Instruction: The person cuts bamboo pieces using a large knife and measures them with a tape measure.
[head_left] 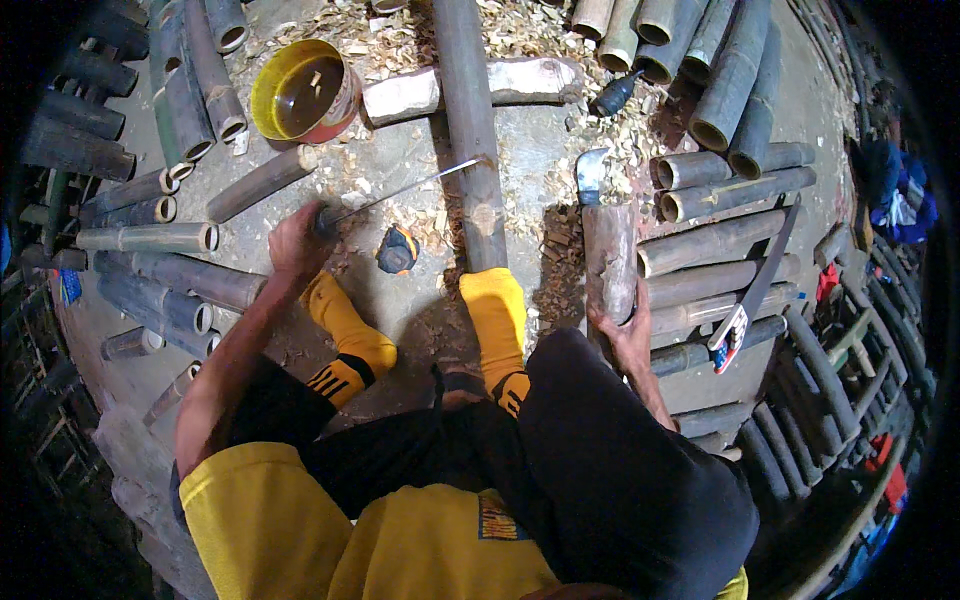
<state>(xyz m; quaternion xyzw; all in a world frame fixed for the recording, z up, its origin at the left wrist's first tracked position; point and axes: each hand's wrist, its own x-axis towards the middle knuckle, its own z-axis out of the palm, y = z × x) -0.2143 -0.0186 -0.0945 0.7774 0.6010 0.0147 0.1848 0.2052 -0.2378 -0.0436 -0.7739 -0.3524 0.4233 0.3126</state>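
My left hand (297,240) is closed round the dark handle of a thin metal rod (405,188). The rod slants up to the right, and its far end meets a long bamboo pole (468,110) at a brownish spot. Propped across a pale log (530,82), the pole has its near end at my right foot, in a yellow sock (495,315). On the right, my right hand (628,335) grips the near end of a short thick log (609,250). Beyond that log's far end shows a curved metal blade (590,177); its handle is hidden.
A yellow-and-red bucket (305,92) with liquid stands at the far left. Cut bamboo tubes (735,195) lie on both sides. A handsaw (762,285) rests on the right-hand tubes. Wood chips, a dark bottle (615,93) and a dark lump (397,249) lie on the floor.
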